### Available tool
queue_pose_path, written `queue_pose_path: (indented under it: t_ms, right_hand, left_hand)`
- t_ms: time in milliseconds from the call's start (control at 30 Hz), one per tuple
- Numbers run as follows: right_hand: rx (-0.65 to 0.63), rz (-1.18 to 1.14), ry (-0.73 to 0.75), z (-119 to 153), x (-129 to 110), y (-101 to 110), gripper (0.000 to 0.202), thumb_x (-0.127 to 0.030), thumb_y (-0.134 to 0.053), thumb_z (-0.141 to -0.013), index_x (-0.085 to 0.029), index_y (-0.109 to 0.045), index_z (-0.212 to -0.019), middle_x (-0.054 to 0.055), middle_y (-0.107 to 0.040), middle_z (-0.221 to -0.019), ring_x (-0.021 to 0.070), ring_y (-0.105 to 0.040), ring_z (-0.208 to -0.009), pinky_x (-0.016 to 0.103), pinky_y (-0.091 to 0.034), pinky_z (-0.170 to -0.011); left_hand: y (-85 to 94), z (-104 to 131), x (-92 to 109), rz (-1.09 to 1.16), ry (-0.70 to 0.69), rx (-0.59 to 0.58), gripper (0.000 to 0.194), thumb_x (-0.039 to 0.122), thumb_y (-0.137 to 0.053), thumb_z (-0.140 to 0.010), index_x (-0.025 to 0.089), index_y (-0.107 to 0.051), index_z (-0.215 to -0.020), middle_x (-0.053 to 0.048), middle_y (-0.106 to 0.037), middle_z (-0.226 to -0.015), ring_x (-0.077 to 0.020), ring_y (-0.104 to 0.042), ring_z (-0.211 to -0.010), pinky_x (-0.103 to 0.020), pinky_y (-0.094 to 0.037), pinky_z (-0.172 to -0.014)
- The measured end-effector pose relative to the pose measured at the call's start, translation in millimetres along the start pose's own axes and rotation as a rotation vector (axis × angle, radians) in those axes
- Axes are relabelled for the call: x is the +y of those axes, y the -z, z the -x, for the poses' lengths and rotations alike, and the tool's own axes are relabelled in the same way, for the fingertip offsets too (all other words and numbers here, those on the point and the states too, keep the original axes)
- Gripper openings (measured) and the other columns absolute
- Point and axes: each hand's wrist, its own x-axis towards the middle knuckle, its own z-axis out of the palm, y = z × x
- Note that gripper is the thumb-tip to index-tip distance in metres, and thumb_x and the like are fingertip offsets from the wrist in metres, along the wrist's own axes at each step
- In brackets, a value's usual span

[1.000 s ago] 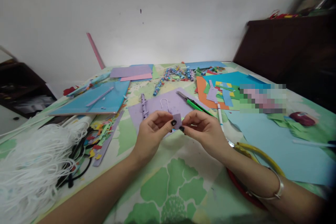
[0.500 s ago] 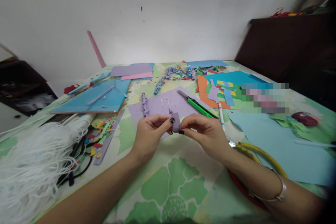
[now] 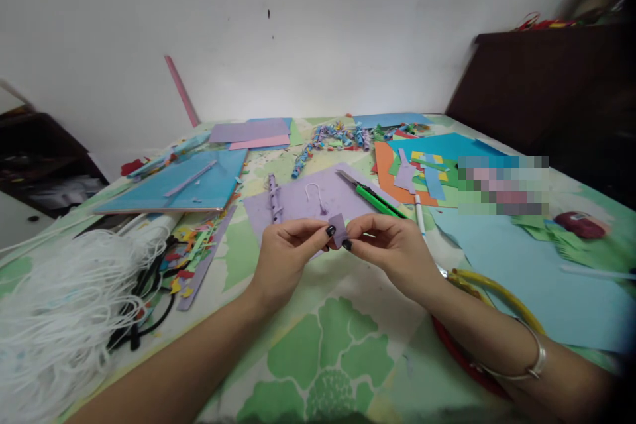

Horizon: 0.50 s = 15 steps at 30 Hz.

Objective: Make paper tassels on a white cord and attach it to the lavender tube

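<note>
A small piece of purple paper [image 3: 338, 228] is pinched between both hands above the table. My left hand [image 3: 291, 248] grips its left side with thumb and fingers. On its right lower edge are the thumb and fingertips of my right hand [image 3: 392, 246]. Just beyond the hands lies a larger purple sheet [image 3: 298, 202]. On that sheet are a white string [image 3: 312, 191] with a small purple end, a rolled purple paper tube [image 3: 274, 199] and a green box cutter [image 3: 375, 197] with its blade out.
Yellow- and red-handled scissors [image 3: 507, 295] lie partly under my right forearm. A heap of white cord [image 3: 64, 318] fills the left front, beside colourful paper scraps [image 3: 191, 255]. A blue board [image 3: 183, 179], a light blue sheet [image 3: 527, 278] and a white pen [image 3: 420, 213] lie around.
The purple piece has shifted slightly to the right and tilted in my fingers. Both hands keep their pinch, the right thumb a little further right.
</note>
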Motion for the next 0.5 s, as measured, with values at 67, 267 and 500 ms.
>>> queue_pose_path:
  t_ms: [67, 267, 500]
  right_hand:
    - [0.008, -0.004, -0.026, -0.2, -1.4, 0.0, 0.006, -0.016, -0.071, -0.069, -0.017, -0.067, -0.072, 0.001, -0.067, -0.077, 0.0123, -0.062, -0.074, 0.026, -0.050, -0.073]
    - [0.050, -0.035, -0.127, 0.0, -4.7, -0.2, 0.007, -0.017, -0.073, -0.064, -0.016, -0.068, -0.069, 0.001, -0.068, -0.072, 0.0113, -0.060, -0.066, 0.025, -0.047, -0.064]
    - [0.062, -0.030, -0.122, -0.2, -3.4, -0.1, 0.006, -0.015, -0.072, -0.062, -0.016, -0.068, -0.067, 0.002, -0.068, -0.074, 0.0135, -0.061, -0.070, 0.027, -0.047, -0.068]
  left_hand:
    - [-0.3, 0.6, -0.8, -0.004, 0.002, -0.002, 0.006, 0.018, -0.072, -0.077, 0.020, -0.077, -0.073, 0.002, -0.070, -0.065, -0.0068, -0.060, -0.061, -0.015, -0.049, -0.061]
    - [-1.4, 1.5, 0.8, -0.019, 0.004, 0.000, 0.007, 0.018, -0.072, -0.077, 0.021, -0.077, -0.074, 0.001, -0.071, -0.066, -0.0081, -0.061, -0.062, -0.017, -0.051, -0.062]
    - [-2.0, 1.2, -0.2, -0.075, -0.011, 0.003, 0.005, 0.019, -0.073, -0.076, 0.020, -0.077, -0.075, 0.000, -0.072, -0.068, -0.0089, -0.063, -0.064, -0.016, -0.052, -0.064]
